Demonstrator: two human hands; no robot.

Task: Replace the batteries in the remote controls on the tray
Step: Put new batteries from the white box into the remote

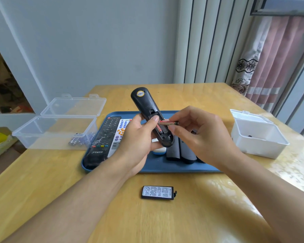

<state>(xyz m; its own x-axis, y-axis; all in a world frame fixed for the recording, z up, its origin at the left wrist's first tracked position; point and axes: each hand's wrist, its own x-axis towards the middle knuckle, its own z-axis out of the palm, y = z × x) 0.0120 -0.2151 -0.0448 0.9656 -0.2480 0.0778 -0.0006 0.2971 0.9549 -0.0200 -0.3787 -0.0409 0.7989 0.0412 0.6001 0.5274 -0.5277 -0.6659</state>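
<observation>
**Battery at open compartment**

Left hand (135,137) grips the black remote (148,111), back up, above the blue tray (165,168). Right hand (197,132) pinches a red battery (168,122) at the open compartment; another sits inside. Battery cover (158,192) lies on the bench (182,216) at 6 o'clock of the tray.

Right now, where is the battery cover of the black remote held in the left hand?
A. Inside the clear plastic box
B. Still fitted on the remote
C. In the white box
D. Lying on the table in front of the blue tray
D: the battery cover lies label-up on the wooden table, nearer the camera than the blue tray, while the black remote shows its open compartment.
</observation>
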